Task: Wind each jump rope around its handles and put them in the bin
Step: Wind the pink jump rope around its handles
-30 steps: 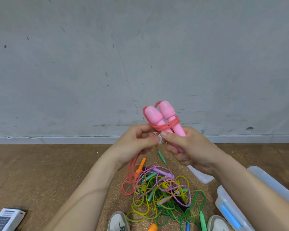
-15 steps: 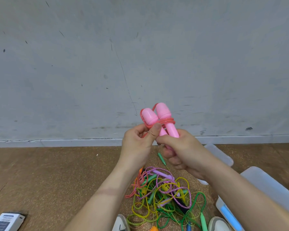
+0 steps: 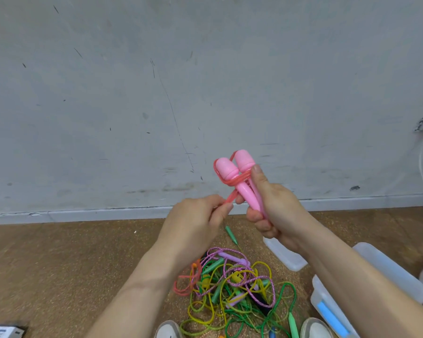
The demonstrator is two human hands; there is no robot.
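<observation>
Right hand point(image 3: 274, 211) clenched round two pink handles point(image 3: 237, 181), held upright high above tangled rope pile point(image 3: 232, 289) on floor. Pink rope point(image 3: 230, 200) looped round handle necks; loose strand pinched by left hand point(image 3: 195, 223), also above pile. Clear bin point(image 3: 321, 296) just right of pile.

box point(image 3: 3, 332) print blurred, no legible text
</observation>
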